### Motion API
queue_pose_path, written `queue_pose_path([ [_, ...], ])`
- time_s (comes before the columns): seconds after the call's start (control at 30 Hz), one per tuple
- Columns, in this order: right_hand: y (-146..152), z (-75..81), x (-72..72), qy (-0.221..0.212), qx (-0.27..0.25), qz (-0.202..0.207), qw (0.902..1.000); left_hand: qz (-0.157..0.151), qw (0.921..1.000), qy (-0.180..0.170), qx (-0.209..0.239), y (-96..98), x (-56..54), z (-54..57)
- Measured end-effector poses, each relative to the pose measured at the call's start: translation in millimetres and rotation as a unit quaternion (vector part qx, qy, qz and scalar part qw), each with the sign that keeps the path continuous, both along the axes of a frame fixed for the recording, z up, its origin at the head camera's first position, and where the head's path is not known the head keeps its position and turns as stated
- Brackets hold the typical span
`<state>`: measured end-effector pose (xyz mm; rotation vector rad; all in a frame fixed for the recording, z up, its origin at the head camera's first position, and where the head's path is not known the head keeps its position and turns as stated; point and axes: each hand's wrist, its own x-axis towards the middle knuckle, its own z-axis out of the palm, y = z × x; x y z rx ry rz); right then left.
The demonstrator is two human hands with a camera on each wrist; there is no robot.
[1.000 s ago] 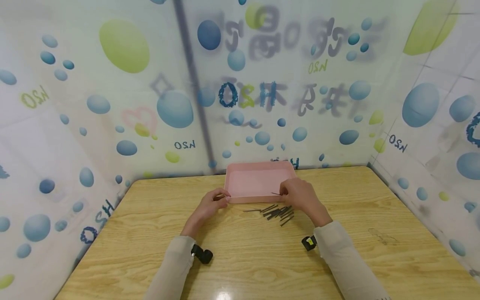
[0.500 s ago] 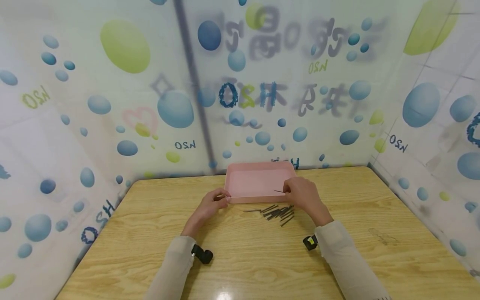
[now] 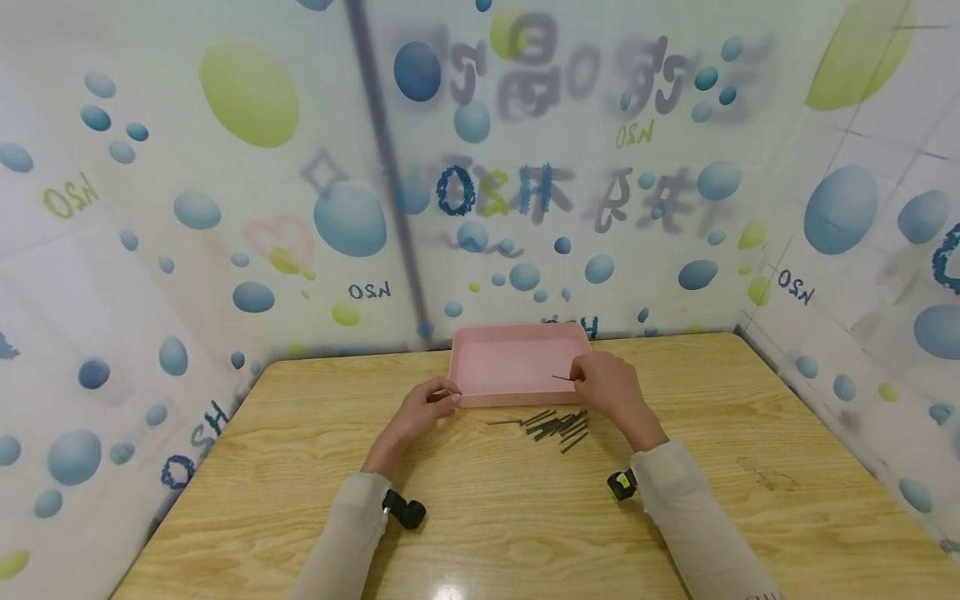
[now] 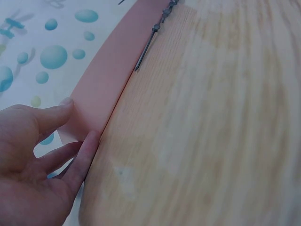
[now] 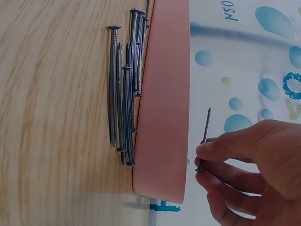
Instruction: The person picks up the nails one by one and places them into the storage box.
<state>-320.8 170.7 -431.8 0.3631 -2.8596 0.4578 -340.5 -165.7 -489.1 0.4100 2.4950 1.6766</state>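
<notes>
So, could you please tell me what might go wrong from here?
The nail is pinched near its head by the right hand, so it could slip, or swivel and prick with its exposed point. The left hand touches a corner of the pink tray; a nudge might push the tray into the loose nails beside it.

"What colour is the tray [image 3: 517, 400]?"
"Pink. The nails [image 5: 113, 84] are dark grey."
"And the table [image 3: 487, 517]?"
"Yellowish-brown, with wood grain."
"The backdrop [image 3: 202, 292] behind it?"
"White, patterned with blue and green ovals [image 3: 350, 219] and mirrored blue and green lettering [image 3: 493, 190]."
"The sleeves [image 3: 341, 533]?"
"Pale beige."
</notes>
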Motion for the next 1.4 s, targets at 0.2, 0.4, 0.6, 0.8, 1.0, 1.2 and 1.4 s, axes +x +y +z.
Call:
queue_pose_path([
  [0.2,0.9,-0.6,-0.7,0.003,-0.004,-0.002,1.0000,0.009,0.9999,-0.007,-0.002,1.0,1.2,1.3],
  [0.4,1.2,-0.5,-1.0,0.002,-0.010,-0.004,0.9999,0.009,0.9999,-0.011,-0.005,1.2,1.3,1.8],
  [0.6,1.1,-0.9,-0.7,0.005,-0.009,-0.005,0.9999,-0.007,1.0000,0.004,-0.003,-0.1,1.9,1.4],
  [0.8,1.2,0.6,0.3,-0.003,-0.005,-0.010,0.9999,0.003,1.0000,-0.003,-0.004,0.1,2.3,1.5],
  [1.0,0.4,1.3,-0.1,-0.011,-0.002,-0.003,0.9999,0.006,1.0000,0.000,-0.008,-0.8,1.4,1.0],
  [1.2,1.5,3.5,0.0,-0.028,-0.004,0.016,0.9995,0.012,0.9998,-0.009,-0.009,-0.3,1.6,0.8],
  [1.4,7.5,10.7,2.4,-0.057,-0.020,0.062,0.9962,0.014,0.9998,-0.009,-0.008,1.2,2.1,1.8],
])
